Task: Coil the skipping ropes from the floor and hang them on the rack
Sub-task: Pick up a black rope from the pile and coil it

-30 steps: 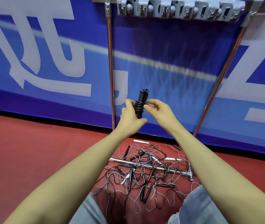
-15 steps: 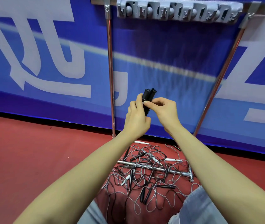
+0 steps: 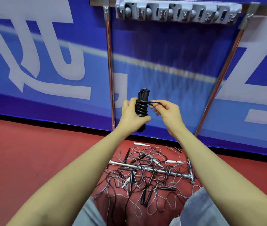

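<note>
While the left hand [image 3: 133, 114] gripped the black rubber skipping rope bundle [image 3: 141, 106], the right hand [image 3: 167, 111] had swung out to three o'clock, pinching a fresh cord loop. Wrapping nearly done; the grey plastic hook rack [image 3: 178, 13] waited at twelve, tangled ropes [image 3: 145, 176] at six.

- A sports hall or gym is shown.
- A smooth red sports floor [image 3: 31, 160] is seen below.
- A long blue padded wall banner with big white letters [image 3: 48, 62] is set along the floor's edge.
- A grey plastic hook rack on shiny metal poles [image 3: 178, 12] is stood in front of the banner.
- A tangled pile of thin black and grey skipping ropes with handles [image 3: 145, 176] is spread on the floor.
</note>
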{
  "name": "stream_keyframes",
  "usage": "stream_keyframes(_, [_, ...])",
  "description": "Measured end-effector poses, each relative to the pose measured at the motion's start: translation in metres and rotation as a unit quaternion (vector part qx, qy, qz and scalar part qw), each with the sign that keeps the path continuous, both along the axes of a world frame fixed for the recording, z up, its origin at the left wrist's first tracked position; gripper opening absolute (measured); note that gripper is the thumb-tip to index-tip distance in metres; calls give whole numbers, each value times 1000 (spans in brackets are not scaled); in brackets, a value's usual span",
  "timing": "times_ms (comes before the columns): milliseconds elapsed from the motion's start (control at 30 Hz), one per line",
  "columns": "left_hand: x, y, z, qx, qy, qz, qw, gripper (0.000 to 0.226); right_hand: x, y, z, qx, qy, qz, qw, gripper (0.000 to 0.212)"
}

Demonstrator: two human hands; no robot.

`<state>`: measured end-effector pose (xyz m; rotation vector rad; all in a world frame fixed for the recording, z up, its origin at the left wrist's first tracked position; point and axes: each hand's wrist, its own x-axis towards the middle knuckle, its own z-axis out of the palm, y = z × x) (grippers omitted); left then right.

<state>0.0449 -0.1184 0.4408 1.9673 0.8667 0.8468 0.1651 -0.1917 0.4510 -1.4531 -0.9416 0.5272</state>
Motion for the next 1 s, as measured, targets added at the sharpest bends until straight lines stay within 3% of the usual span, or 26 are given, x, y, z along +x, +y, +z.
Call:
stream_keyframes(133, [3,-3,-3,-84,-21,-25,996,61,1,10,-2,-16,102,64,993,25])
stream_keyframes(233, [1,1,-4,-79,-25,-25,996,80,3,13,3,-6,134,65,989,28])
stream_keyframes(367, [-2,-4,-7,-38,-12,-48,998,73,1,14,7,-38,61,30,997,27])
stream_keyframes(467, [2,-10,-16,3,11,-52,999,77,-2,16,7,-17,64,9,998,22])
stream_keyframes(767, [14,-14,-14,106,73,77,989,85,-16,12,2,15,81,-4,997,26])
stream_keyframes(900, [17,-7,-5,52,43,90,994,65,-17,12,5,8,63,13,998,36])
stream_keyframes(1000, [12,-6,-1,9,24,48,999,72,-13,9,5,-6,41,32,999,42])
